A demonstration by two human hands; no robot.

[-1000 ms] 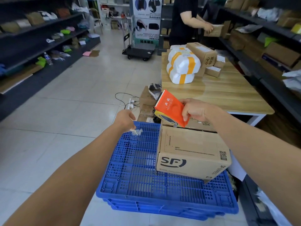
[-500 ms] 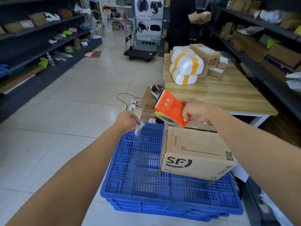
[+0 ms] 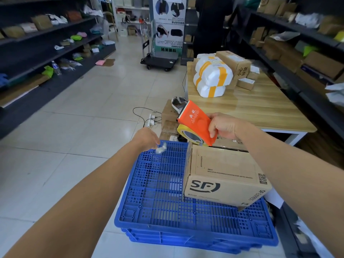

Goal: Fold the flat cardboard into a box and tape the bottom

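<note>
So here's where I'm at: the cardboard box [image 3: 225, 175] is folded up and sitting on the stack of blue crates [image 3: 158, 192], on the right half of the top crate, SF logo facing me. One lower corner of the box pokes out a bit past the crate's right edge. It looks closed on top, but I can't see the bottom from here.

My right hand [image 3: 222, 125] is up behind the box, a little above its far edge, and its grip is wrapped around the orange tape dispenser [image 3: 195, 121]. The yellowish tape roll [image 3: 189, 135] hangs at the dispenser's lower end, just over the box's back left corner, not touching as far as I can tell. The serrated edge points up and away from the box.

My left hand [image 3: 146, 139] is out to the left of the box, over the far left corner of the top crate. Its grip is pinched narrow on a small crumpled bit of clear tape [image 3: 161, 148], which dangles just above the crate's grid.

Behind the box there's a wooden surface [image 3: 260, 110] with white wrapped parcels [image 3: 212, 77] and some small brown cartons on it. Further back from the box, a person in dark clothes [image 3: 212, 25] stands by the shelves.
</note>
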